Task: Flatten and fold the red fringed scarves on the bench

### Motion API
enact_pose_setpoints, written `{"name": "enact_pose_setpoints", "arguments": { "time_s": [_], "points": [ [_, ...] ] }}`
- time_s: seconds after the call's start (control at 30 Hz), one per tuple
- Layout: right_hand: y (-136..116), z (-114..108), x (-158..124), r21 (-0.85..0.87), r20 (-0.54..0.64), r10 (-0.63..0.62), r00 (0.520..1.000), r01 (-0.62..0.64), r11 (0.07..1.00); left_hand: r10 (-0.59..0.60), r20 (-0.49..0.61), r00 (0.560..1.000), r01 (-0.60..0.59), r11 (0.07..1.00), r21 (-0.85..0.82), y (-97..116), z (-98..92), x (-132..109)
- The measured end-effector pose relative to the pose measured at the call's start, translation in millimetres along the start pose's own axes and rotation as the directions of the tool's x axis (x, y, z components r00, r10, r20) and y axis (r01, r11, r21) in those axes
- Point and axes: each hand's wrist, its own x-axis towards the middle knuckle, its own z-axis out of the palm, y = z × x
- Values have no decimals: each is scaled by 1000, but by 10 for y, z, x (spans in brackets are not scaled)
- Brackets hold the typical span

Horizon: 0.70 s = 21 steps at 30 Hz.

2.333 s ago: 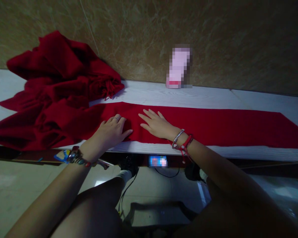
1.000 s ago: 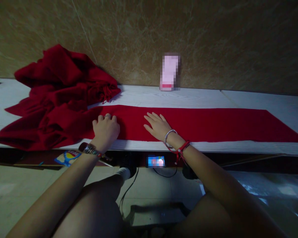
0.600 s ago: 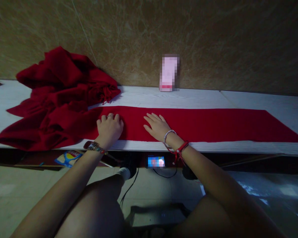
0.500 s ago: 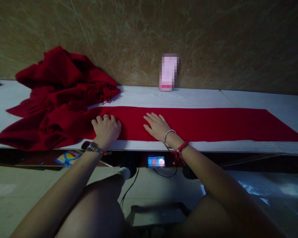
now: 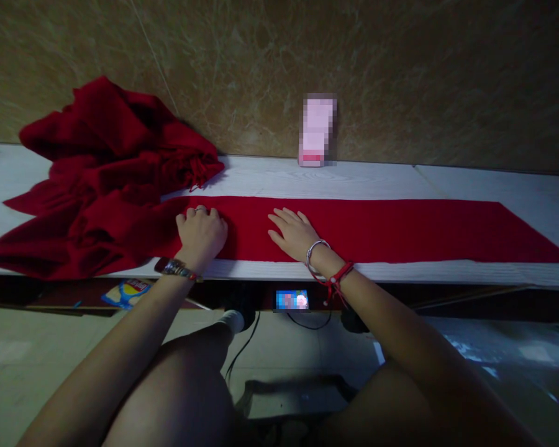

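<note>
A long red scarf [image 5: 400, 230] with a fringe lies along the white wooden tabletop. Its right part is spread flat in a narrow strip with a slanted end, while the left part is heaped in loose folds against the wall. My left hand [image 5: 202, 231], ringed and wearing a watch, rests where the flat strip meets the heap, its fingers curled into the cloth; the fingertips are hidden. To its right, my right hand [image 5: 294, 234] lies palm down on the strip with fingers stretched out and apart.
A pink, blurred-out object [image 5: 317, 133] leans on the brown marbled wall [image 5: 423, 81] behind the white table [image 5: 368, 179]. Below the front edge, a blue snack packet [image 5: 125, 293] and a lit phone screen [image 5: 291, 300] with a cable sit on a dark shelf.
My left hand has shifted slightly right, its fingers more curled, and the heaped end of the scarf has shifted a little left. My right hand stays flat on the cloth. The view has tilted slightly.
</note>
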Motion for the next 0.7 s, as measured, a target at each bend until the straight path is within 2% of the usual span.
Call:
{"name": "enact_pose_setpoints", "arguments": {
  "time_s": [0.13, 0.2, 0.33, 0.4, 0.47, 0.6, 0.63, 0.7],
  "points": [
    [-1, -1, 0, -3, -8, -4, 1000, 4, 1000, 230, -4, 973, -229, 971, -60, 174, -23, -39],
    [-2, -2, 0, -9, -6, -4, 1000, 4, 1000, 208, 12, 978, -208, 977, -50, 190, -27, -29],
    [3, 10, 2, -16, -8, -9, 1000, 9, 1000, 15, 2, 1000, -15, 1000, 19, 59, -7, 15],
    [8, 20, 3, -13, -14, -9, 1000, 9, 1000, -20, 9, 1000, 20, 999, 34, 17, 0, 15],
    [11, 29, 3, -7, -24, -8, 1000, 8, 1000, 18, 8, 1000, -18, 1000, 19, 42, -3, -4],
    [9, 31, 3, 0, -36, -10, 999, 10, 1000, 258, -29, 966, -259, 964, -60, 194, -6, -33],
    [7, 27, 3, -1, -34, -9, 999, 9, 1000, 285, -29, 958, -287, 955, -77, 217, 0, -29],
    [3, 20, 2, -5, -29, -6, 1000, 6, 1000, 248, -14, 969, -248, 965, -90, 217, 20, -7]
  ]
}}
